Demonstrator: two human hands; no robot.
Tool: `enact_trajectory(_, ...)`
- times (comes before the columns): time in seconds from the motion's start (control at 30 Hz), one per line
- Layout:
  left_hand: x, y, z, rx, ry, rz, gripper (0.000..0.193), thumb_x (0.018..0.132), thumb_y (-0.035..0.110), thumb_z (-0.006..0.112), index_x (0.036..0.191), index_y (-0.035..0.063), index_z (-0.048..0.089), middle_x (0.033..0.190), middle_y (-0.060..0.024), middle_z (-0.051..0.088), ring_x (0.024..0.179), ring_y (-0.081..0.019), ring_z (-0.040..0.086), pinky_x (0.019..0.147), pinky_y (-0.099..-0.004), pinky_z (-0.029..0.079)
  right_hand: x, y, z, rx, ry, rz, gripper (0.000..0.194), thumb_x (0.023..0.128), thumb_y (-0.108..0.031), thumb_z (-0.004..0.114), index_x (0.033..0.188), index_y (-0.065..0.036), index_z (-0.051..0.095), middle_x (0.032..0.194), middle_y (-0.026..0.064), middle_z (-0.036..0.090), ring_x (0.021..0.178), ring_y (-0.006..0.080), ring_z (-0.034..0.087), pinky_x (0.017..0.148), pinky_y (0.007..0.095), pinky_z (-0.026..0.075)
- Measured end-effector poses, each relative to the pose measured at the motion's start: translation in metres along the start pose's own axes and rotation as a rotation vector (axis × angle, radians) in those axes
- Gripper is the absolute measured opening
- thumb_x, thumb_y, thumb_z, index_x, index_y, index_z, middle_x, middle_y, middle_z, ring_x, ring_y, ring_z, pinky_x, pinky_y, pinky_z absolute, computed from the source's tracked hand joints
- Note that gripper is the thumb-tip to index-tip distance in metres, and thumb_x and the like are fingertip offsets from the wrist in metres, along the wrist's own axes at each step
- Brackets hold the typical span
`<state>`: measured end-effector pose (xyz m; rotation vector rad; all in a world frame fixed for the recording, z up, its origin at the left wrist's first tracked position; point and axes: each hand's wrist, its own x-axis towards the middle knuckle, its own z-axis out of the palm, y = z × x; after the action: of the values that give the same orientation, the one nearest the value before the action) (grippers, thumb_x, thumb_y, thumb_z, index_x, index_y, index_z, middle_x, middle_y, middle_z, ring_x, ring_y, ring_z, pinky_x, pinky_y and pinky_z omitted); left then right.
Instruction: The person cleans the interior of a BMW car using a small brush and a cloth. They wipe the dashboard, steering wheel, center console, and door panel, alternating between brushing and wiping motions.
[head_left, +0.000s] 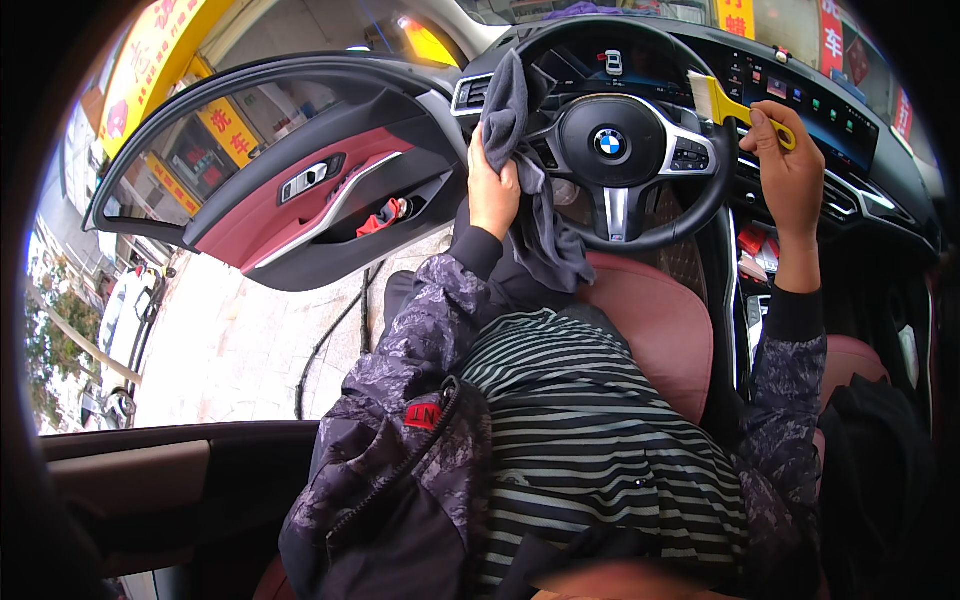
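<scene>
A dark grey cloth (551, 247) is bunched in my left hand (495, 189), in front of the left side of the steering wheel (616, 193). Its lower end hangs down over my leg. My right hand (787, 161) grips the yellow handle of a flat bristle brush (726, 105). The brush's pale bristles point left, in front of the wheel's upper right rim; whether they touch it I cannot tell. Behind the wheel, the instrument display (611, 66) is lit, and the centre touchscreen (814, 105) shows beyond my right hand.
The driver's door (330, 180) stands wide open on the left, with a red and dark item (381, 217) in its pocket. A dark hose (326, 339) lies on the pavement outside. Red items (752, 241) sit in the centre console. The red leather seat (652, 322) is under me.
</scene>
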<state>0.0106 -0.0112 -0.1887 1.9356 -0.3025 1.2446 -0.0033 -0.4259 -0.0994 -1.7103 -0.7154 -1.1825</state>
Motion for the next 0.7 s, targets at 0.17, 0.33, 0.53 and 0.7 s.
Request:
enact_trajectory(0.17, -0.047, -0.013, 0.003, -0.035, -0.063, -0.162, 0.077, 0.101, 0.002, 0.059, 0.171, 0.0018, 0.027, 0.158, -0.0324, 0.054, 0.147, -0.0474, 0.055, 0.122, -0.0444, 0.044, -0.001, -0.003, 0.007, -0.179, -0.106, -0.035, 0.022, 0.110, -0.022, 0.070, 0.118, -0.002, 0.075, 0.095, 0.0137, 0.078, 0.086, 0.0242, 0.079, 0.076, 0.0322, 0.060)
enact_trajectory(0.33, -0.075, -0.010, 0.005, -0.110, -0.111, -0.194, 0.071, 0.110, 0.011, 0.057, 0.171, 0.0018, 0.024, 0.146, -0.0327, 0.064, 0.136, -0.0471, 0.064, 0.114, -0.0447, 0.050, -0.002, -0.011, 0.014, -0.220, -0.188, -0.111, 0.021, 0.109, -0.020, 0.070, 0.114, 0.000, 0.074, 0.097, 0.0185, 0.077, 0.088, 0.0361, 0.077, 0.078, 0.0382, 0.059)
enact_trajectory(0.53, -0.086, -0.019, -0.004, -0.106, -0.200, -0.301, 0.053, 0.107, 0.017, 0.060, 0.156, -0.0020, 0.048, 0.130, -0.0300, 0.072, 0.125, -0.0449, 0.070, 0.108, -0.0450, 0.053, -0.005, -0.027, 0.006, 0.005, -0.398, 0.061, 0.021, 0.112, -0.022, 0.067, 0.115, -0.002, 0.075, 0.095, 0.0098, 0.077, 0.077, 0.0136, 0.075, 0.069, 0.0270, 0.055)
enact_trajectory(0.7, -0.057, -0.038, -0.026, -0.334, -0.342, -0.529, 0.047, 0.096, 0.016, 0.067, 0.139, -0.0035, 0.064, 0.123, -0.0136, 0.075, 0.113, -0.0227, 0.070, 0.103, -0.0377, 0.054, -0.010, -0.041, 0.009, 0.067, -0.301, -0.072, 0.020, 0.111, -0.020, 0.069, 0.118, -0.002, 0.076, 0.095, 0.0088, 0.076, 0.076, 0.0138, 0.074, 0.071, 0.0242, 0.057)
